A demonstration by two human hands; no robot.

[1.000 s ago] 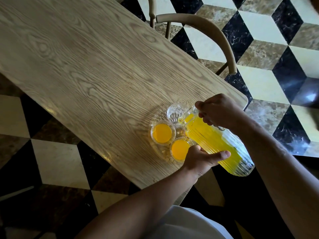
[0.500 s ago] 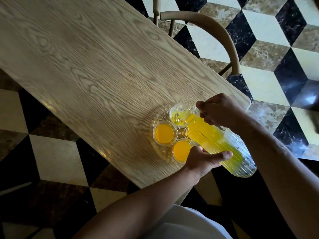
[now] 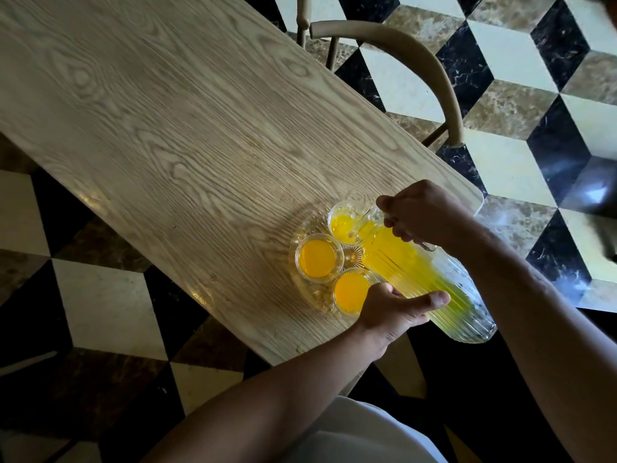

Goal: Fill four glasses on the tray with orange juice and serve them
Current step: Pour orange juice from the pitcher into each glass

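Juice runs from the tilted pitcher (image 3: 424, 282) into the glass at twelve o'clock (image 3: 344, 223) on the clear tray (image 3: 302, 289), which sits near the table (image 3: 167, 128) corner closest to the person. That glass looks partly filled. The glass at nine o'clock (image 3: 317, 259) and the glass at six o'clock (image 3: 350, 292) already hold juice close to their rims. A fourth glass cannot be made out; it would lie at about three o'clock on the tray, under the pitcher's neck.

The pitcher's long axis runs from its mouth at ten o'clock to its base at four o'clock, base raised, off the table edge. The right hand (image 3: 424, 215) curls round the handle near the mouth, directly beside the filling glass. The left hand (image 3: 394, 309) cups the ribbed body from below, thumb stretched along the glass, fingers hidden behind it.

By my reading, the next move turns on swinging the mouth clockwise toward three o'clock, and the right hand, nearer the spout, would steer.
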